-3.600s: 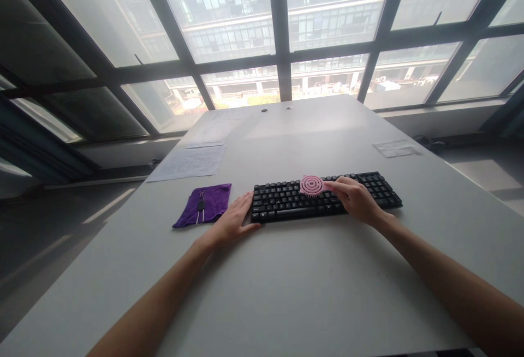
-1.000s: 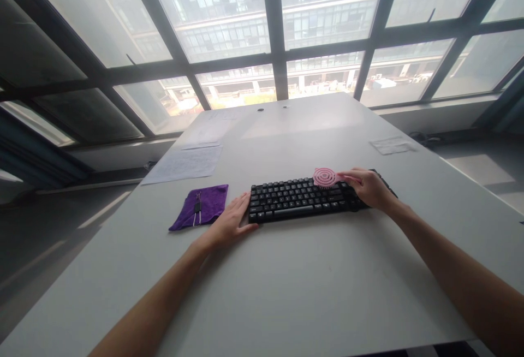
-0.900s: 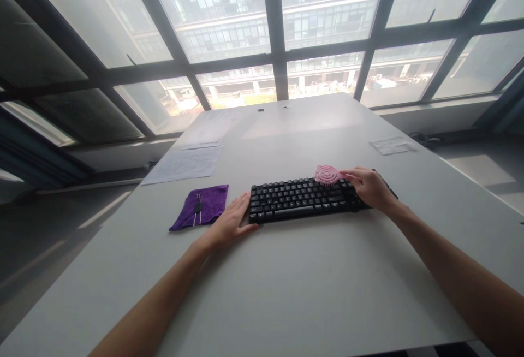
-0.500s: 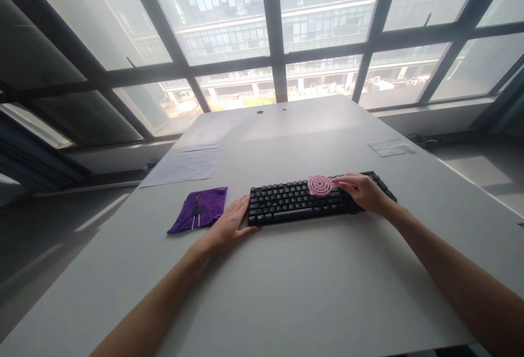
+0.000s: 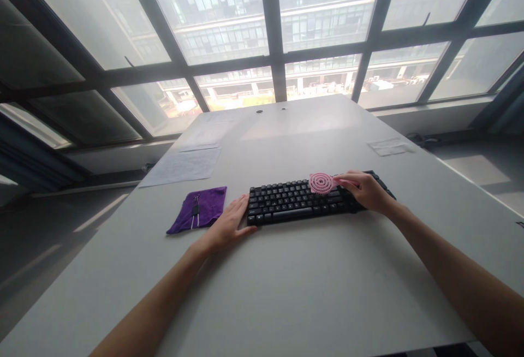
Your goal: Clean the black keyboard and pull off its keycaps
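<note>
– While the left end of the black keyboard (image 5: 282,204) is touched by the left hand (image 5: 229,224), is anything gripped there?
– Nothing seen. Fingers loosely extended, thumb held apart at the near corner.
– And the right hand (image 5: 368,191)?
– Closed in a pinch; the handle of a pink brush (image 5: 321,183) is held between thumb and fingers. Its round head is held over the far rows, about midway along; contact cannot be told.
– Nearby?
– A purple pouch (image 5: 208,204) is laid just left of the left hand, on the white table (image 5: 295,286).
</note>
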A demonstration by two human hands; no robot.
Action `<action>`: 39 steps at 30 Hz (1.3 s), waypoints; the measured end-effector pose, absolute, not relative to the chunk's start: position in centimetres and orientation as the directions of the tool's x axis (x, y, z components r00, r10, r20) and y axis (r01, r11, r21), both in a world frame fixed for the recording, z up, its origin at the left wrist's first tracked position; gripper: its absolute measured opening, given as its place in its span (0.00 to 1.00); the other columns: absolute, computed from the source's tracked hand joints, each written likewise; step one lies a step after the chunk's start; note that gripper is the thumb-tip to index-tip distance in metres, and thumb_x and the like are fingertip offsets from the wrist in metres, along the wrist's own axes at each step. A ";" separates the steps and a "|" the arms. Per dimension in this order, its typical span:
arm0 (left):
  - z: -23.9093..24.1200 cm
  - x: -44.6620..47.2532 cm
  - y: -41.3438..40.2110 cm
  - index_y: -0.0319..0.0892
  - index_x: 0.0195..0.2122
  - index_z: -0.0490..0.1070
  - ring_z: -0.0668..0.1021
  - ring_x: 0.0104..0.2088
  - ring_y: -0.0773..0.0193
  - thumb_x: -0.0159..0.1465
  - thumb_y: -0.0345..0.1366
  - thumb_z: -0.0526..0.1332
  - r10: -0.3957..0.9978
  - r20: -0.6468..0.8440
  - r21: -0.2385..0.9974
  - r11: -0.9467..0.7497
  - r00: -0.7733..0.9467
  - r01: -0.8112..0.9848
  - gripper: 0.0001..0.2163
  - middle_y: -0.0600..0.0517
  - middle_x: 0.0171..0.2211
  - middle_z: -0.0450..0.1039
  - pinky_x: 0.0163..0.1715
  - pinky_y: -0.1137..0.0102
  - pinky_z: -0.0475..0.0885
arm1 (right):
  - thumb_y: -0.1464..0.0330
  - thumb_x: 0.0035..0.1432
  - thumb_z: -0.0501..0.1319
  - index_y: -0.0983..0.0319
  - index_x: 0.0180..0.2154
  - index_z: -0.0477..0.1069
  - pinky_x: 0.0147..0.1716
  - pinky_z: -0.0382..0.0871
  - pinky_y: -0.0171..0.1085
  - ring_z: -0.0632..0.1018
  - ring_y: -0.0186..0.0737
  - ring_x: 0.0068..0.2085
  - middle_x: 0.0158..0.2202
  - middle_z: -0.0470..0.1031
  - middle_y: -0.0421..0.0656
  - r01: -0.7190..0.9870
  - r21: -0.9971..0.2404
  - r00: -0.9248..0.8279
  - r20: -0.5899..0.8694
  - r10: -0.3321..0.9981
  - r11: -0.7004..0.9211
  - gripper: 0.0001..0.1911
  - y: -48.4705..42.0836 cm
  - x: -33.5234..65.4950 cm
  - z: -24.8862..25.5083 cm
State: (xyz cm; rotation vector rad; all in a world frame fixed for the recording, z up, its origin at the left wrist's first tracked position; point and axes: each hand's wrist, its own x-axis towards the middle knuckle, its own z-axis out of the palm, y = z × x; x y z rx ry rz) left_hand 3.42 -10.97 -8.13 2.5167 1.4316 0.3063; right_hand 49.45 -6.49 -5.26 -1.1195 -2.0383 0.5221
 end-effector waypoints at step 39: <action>-8.2 3.3 -10.9 0.38 0.73 0.42 0.53 0.71 0.42 0.65 0.57 0.60 0.866 0.060 0.300 -0.491 0.497 0.818 0.44 0.36 0.72 0.46 0.69 0.48 0.52 | 0.56 0.66 0.58 0.59 0.47 0.81 0.42 0.74 0.42 0.80 0.46 0.41 0.40 0.81 0.48 0.485 -0.676 -0.452 0.350 0.821 0.555 0.19 -6.5 50.4 -4.3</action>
